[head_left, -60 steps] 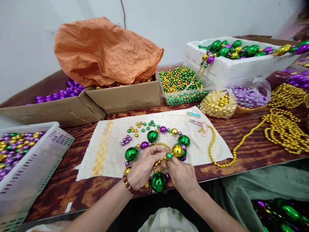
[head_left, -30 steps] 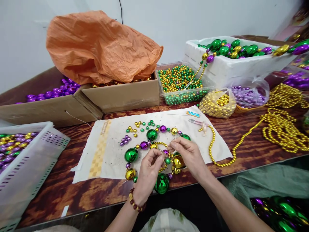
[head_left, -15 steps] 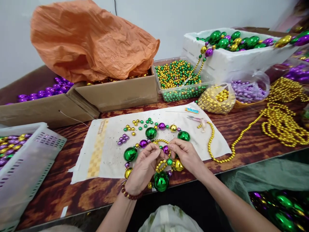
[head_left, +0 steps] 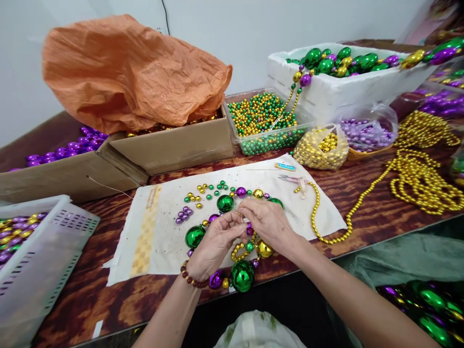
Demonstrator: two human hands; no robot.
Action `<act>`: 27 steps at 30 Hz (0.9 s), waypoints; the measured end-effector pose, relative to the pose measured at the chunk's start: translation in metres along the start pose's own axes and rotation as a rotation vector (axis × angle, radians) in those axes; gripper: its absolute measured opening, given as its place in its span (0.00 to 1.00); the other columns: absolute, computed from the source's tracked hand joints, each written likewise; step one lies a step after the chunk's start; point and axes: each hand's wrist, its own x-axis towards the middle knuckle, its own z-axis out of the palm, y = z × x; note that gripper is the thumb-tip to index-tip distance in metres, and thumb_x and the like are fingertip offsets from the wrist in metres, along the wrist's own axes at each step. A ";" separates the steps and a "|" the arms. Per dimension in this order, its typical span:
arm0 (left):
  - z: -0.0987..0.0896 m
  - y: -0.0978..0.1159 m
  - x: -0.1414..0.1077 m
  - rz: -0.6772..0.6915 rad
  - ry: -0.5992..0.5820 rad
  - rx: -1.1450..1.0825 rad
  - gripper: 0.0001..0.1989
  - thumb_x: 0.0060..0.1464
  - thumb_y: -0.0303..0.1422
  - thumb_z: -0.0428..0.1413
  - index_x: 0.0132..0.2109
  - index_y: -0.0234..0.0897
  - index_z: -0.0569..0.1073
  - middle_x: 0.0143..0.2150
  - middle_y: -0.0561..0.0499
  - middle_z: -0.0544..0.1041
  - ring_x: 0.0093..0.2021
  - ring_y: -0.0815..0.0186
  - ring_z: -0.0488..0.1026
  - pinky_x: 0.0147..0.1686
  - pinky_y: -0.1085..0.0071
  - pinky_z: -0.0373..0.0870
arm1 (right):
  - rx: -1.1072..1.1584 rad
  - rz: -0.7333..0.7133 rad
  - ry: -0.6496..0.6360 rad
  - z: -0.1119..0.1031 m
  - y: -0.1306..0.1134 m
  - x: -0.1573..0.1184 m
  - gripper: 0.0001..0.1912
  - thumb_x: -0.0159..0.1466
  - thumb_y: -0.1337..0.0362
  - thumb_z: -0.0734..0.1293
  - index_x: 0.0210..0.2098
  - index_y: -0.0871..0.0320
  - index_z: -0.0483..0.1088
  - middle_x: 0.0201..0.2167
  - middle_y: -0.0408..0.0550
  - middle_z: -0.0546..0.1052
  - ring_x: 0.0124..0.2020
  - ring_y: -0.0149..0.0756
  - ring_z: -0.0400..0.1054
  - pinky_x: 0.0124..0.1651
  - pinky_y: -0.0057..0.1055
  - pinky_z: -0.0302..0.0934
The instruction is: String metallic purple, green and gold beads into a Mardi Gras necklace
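Observation:
A bead necklace of large green, purple and gold balls, with a large green ball (head_left: 242, 276) at its near side, lies in a loop on the white cloth (head_left: 166, 241). Above it my left hand (head_left: 219, 239), with a bracelet (head_left: 194, 276) at the wrist, is closed in a pinch on the necklace's string. The fingers of my right hand (head_left: 266, 220) are pressed together on the same string, touching the left fingertips. What lies between the fingertips is mostly hidden. A short loop of small gold beads (head_left: 238, 252) hangs just below the hands.
Loose small beads (head_left: 184, 214) lie left of the hands. Scissors (head_left: 289, 178) and a gold bead strand (head_left: 357, 212) are on the right. Behind stand cardboard boxes (head_left: 174, 149), a clear bead tub (head_left: 275, 142) and a white foam box (head_left: 326, 94). A white basket (head_left: 47, 261) stands left.
My right hand has moved up and left, closing the gap to the left fingertips. It now covers part of the far right green ball. The view has shifted slightly.

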 end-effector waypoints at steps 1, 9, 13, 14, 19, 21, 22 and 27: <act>-0.001 0.002 0.000 0.016 0.007 0.001 0.06 0.54 0.32 0.60 0.35 0.34 0.71 0.27 0.52 0.72 0.28 0.71 0.67 0.32 0.75 0.62 | 0.039 0.016 -0.058 -0.002 0.002 0.000 0.13 0.70 0.60 0.59 0.36 0.55 0.73 0.30 0.42 0.74 0.32 0.31 0.66 0.35 0.26 0.54; -0.010 0.009 0.000 -0.012 -0.035 0.078 0.06 0.54 0.32 0.60 0.34 0.34 0.70 0.29 0.51 0.75 0.32 0.69 0.71 0.37 0.73 0.64 | 0.194 -0.023 -0.232 -0.027 0.012 -0.017 0.11 0.66 0.66 0.62 0.31 0.56 0.76 0.27 0.40 0.76 0.29 0.29 0.67 0.32 0.24 0.54; -0.012 0.014 0.001 -0.031 -0.050 0.142 0.06 0.51 0.30 0.62 0.33 0.34 0.71 0.30 0.52 0.75 0.32 0.70 0.71 0.36 0.73 0.65 | 0.059 -0.142 -0.280 -0.034 -0.002 -0.026 0.11 0.66 0.68 0.62 0.32 0.55 0.76 0.27 0.41 0.77 0.29 0.30 0.68 0.34 0.25 0.54; -0.013 0.015 0.001 -0.023 -0.048 0.163 0.06 0.50 0.29 0.62 0.32 0.34 0.71 0.30 0.52 0.75 0.31 0.71 0.70 0.35 0.74 0.64 | 0.057 -0.170 -0.297 -0.034 -0.005 -0.027 0.11 0.66 0.68 0.62 0.32 0.55 0.76 0.28 0.41 0.78 0.30 0.30 0.68 0.35 0.25 0.54; -0.015 0.019 0.001 0.056 -0.026 0.303 0.05 0.49 0.27 0.60 0.31 0.35 0.70 0.31 0.53 0.73 0.31 0.71 0.68 0.34 0.74 0.65 | 0.301 -0.115 -0.379 -0.032 0.000 -0.021 0.11 0.66 0.64 0.64 0.31 0.56 0.76 0.27 0.40 0.75 0.29 0.29 0.66 0.33 0.24 0.55; -0.016 0.020 0.000 0.089 -0.019 0.346 0.05 0.51 0.27 0.59 0.31 0.36 0.69 0.32 0.53 0.72 0.31 0.71 0.67 0.34 0.73 0.65 | 0.431 -0.026 -0.363 -0.028 0.005 -0.014 0.11 0.66 0.62 0.64 0.31 0.57 0.76 0.25 0.40 0.73 0.27 0.28 0.65 0.30 0.24 0.55; -0.016 0.020 -0.001 0.113 -0.012 0.373 0.04 0.52 0.28 0.58 0.32 0.36 0.69 0.33 0.53 0.72 0.31 0.70 0.67 0.33 0.73 0.65 | 0.478 0.015 -0.339 -0.025 0.008 -0.010 0.11 0.65 0.62 0.64 0.31 0.58 0.76 0.25 0.40 0.73 0.27 0.28 0.65 0.30 0.24 0.56; -0.012 0.013 -0.003 0.307 0.099 0.576 0.05 0.56 0.29 0.55 0.32 0.37 0.69 0.31 0.52 0.71 0.32 0.68 0.66 0.32 0.73 0.62 | 0.676 0.160 -0.365 -0.006 0.016 0.002 0.08 0.62 0.68 0.64 0.37 0.58 0.76 0.28 0.42 0.77 0.30 0.31 0.69 0.34 0.26 0.61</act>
